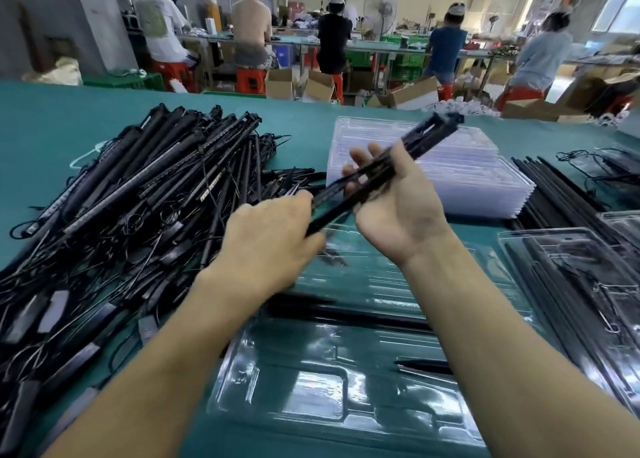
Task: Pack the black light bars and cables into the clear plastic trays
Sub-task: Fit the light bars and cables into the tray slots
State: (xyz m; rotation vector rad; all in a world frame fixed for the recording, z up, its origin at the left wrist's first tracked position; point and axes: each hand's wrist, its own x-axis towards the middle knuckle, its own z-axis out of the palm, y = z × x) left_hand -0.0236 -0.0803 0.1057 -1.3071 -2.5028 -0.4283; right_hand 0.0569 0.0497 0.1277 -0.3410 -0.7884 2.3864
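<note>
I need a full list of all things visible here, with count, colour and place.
light bar pile: many bars with cables, black, left side
held light bars: a few, black, raised at centre
tray stack: one, clear, centre, far side
open tray: one, clear, nearest, under the forearms
filled tray: at least one, clear, far right
loose rods: several, black, right of the tray stack
table: one, green, foreground
workers: five, seated in the background
left hand: one, grips the bars' near end
right hand: one, palm up, holds the bars' middle
</note>
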